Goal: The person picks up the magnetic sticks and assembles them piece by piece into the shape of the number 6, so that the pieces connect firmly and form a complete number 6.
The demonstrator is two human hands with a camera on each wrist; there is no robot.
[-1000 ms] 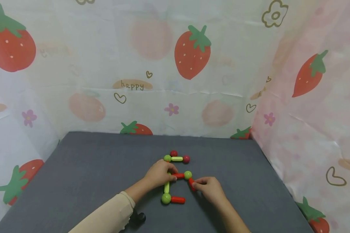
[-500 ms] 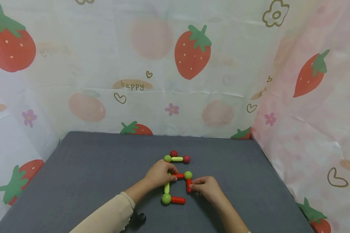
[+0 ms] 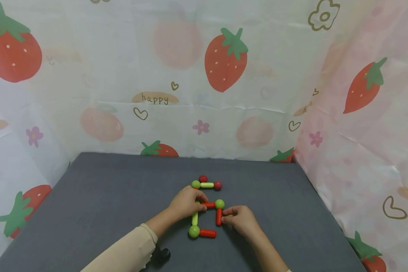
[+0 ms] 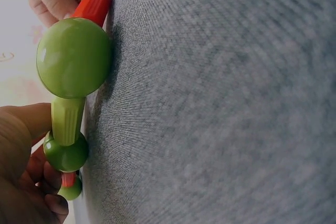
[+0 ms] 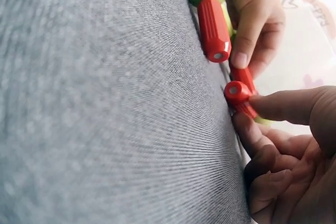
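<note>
My left hand (image 3: 187, 203) grips one end of a red magnetic rod (image 3: 209, 205), its thumb on the rod. A green ball (image 3: 219, 204) joins that rod's far end to a second red rod (image 3: 219, 217), which points toward me. Thumb and forefinger of my right hand (image 5: 299, 150) pinch this second rod near its free end. Below my left hand, a yellow-green rod (image 4: 67, 121) leads to a large green ball (image 4: 73, 59). From that ball another red rod (image 5: 213, 30) sticks out to the right, its metal tip exposed. My left fingers partly cover the middle joint.
Behind the left hand are a green ball (image 3: 195, 184), a yellow-green rod (image 3: 207, 185) and two red balls, one at its end (image 3: 218, 185) and one behind (image 3: 203, 178). A black object (image 3: 164, 255) shows beside the left sleeve. Strawberry-printed cloth (image 3: 156, 124) surrounds the grey table (image 3: 122, 181).
My right hand has swung the pinched red rod slightly left, from slanting to nearly straight toward me. The left hand stays in place.
</note>
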